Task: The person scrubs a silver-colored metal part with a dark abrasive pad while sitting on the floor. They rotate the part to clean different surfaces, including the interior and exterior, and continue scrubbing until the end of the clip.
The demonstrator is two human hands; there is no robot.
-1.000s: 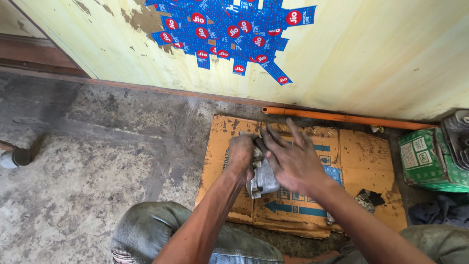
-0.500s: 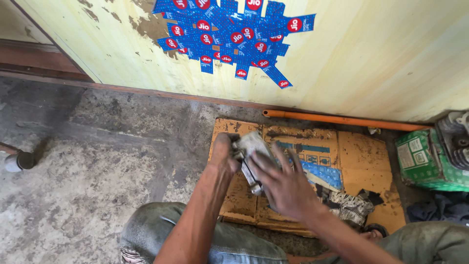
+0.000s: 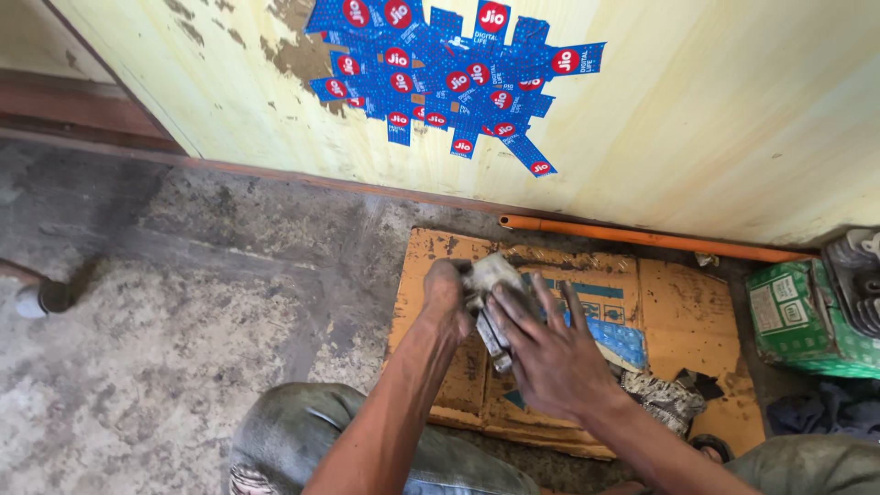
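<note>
We see a flattened cardboard sheet (image 3: 683, 312) on the stained concrete floor (image 3: 183, 302), an orange pipe (image 3: 642, 238) along the pale yellow wall (image 3: 733, 101) with its blue stickers (image 3: 440, 73), and a green box (image 3: 793, 316).
</note>
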